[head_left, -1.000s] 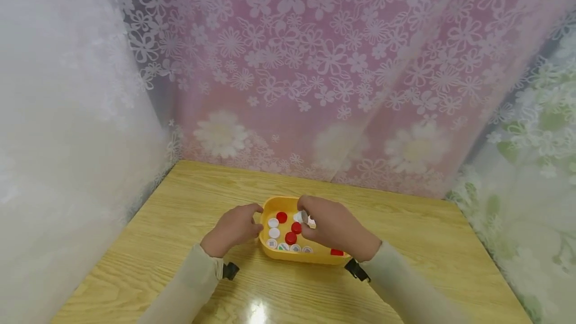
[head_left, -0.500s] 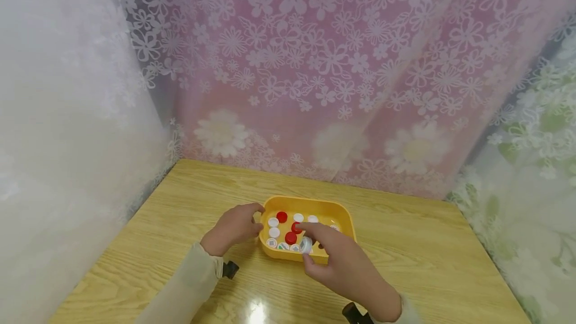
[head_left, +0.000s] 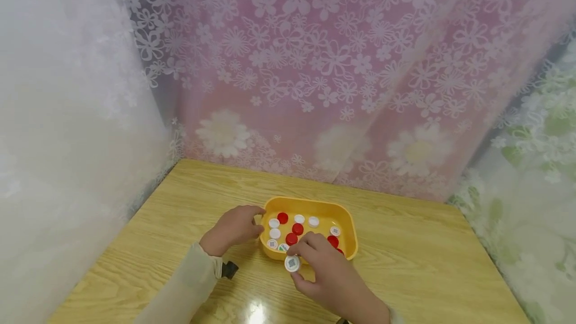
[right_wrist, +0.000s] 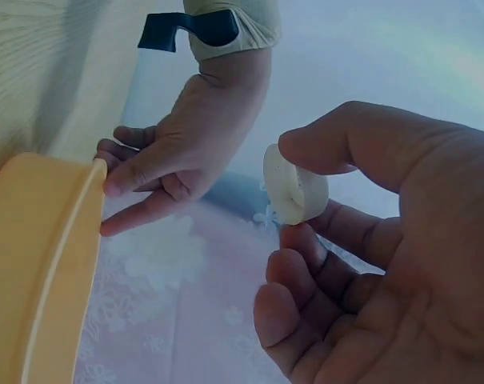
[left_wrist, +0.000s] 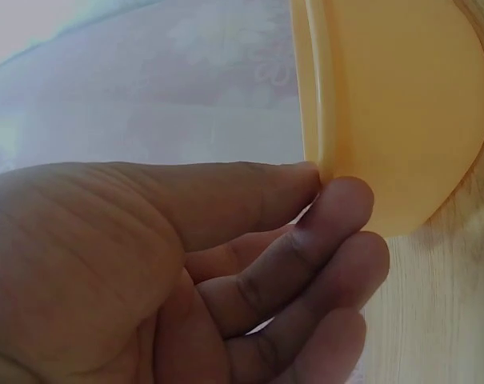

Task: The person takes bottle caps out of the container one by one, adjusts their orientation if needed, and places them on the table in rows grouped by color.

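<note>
A yellow plastic container (head_left: 326, 208) stands on the table with several red caps (head_left: 297, 229) and white caps (head_left: 313, 221) spread over its floor. At its left end, my left hand (head_left: 231, 229) pinches the rim between thumb and fingers. My right hand (head_left: 333, 276) holds a white bottle cap (head_left: 292, 263) between thumb and fingertips, just in front of the container's front wall. A grey square pattern shows on the cap's face in the head view. From the right wrist view, the cap (right_wrist: 296, 186) is seen edge-on. My right hand hides part of the container's front.
The wood-grain table (head_left: 216, 184) extends on all sides of the container. A pink flowered curtain (head_left: 288, 89) hangs behind it, with pale curtains at left (head_left: 76, 114) and right (head_left: 535, 189). Light glares off the table near its front edge.
My right hand has lifted a white cap from the middle of the container, brought it toward me past the front wall and turned its patterned face up. My left hand stays at the rim.
</note>
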### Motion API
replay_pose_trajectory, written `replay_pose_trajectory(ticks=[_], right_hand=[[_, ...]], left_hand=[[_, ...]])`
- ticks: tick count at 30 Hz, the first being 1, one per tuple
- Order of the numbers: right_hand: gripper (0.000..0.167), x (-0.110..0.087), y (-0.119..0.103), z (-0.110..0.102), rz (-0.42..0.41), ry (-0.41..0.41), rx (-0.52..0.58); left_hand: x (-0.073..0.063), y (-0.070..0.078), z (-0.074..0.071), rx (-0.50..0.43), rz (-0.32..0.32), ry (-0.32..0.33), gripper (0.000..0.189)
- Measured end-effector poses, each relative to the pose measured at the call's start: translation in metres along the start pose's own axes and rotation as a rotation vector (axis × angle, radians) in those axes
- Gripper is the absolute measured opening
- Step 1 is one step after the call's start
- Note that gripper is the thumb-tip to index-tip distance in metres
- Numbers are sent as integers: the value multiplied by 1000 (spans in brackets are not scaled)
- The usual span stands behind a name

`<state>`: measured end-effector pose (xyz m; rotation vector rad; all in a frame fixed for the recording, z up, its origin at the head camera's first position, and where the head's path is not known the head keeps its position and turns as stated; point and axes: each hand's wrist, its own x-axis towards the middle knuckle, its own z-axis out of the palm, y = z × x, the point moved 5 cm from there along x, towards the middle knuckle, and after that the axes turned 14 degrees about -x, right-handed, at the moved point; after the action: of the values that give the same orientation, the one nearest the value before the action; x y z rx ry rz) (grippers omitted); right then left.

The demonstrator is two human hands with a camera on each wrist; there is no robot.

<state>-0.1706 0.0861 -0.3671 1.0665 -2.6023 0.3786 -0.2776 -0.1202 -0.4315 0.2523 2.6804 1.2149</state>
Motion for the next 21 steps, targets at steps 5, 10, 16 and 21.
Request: replay_pose_trajectory(ticks=[5, 10, 16, 21], right_hand=[[21, 2, -5, 18, -7, -100, -46], [18, 6, -11, 41, -42, -239, -58], [19, 9, -9, 71, -23, -355, -71], [18, 6, -6, 89, 24, -437, -103]], left_hand=[[1, 0, -1, -4, 2, -4, 48], [0, -2, -2, -12, 7, 1, 48], [-1, -1, -3, 0, 45, 6, 47], [1, -1, 0, 6, 33, -22, 52]])
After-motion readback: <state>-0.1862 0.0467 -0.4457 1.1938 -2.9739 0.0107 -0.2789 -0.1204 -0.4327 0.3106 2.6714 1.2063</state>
